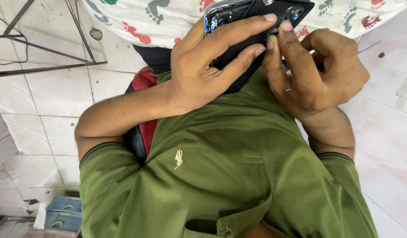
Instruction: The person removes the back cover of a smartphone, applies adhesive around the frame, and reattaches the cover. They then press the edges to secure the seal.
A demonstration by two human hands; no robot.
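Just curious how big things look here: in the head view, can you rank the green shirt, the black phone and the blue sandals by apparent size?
1. Green shirt, by far the largest; it is also close to the camera, so that inflates it.
2. Black phone, partly hidden by both hands.
3. Blue sandals, smallest, but farther away on the floor and partly cut off, so their true size is unsure.

The phone point(252, 26) sits at the upper centre of the frame, held between both hands. The left hand point(203, 66) lies at the left of the phone, fingers across its back; the right hand point(318, 70) lies at its right, fingertips touching the phone's upper right corner (near the camera cluster). A metal frame point(44, 48) occupies the upper left. A pair of sandals point(64, 213) lies on the tiled floor point(49, 114) at the lower left. A patterned cloth point(155, 17) spans the top edge, behind the phone.
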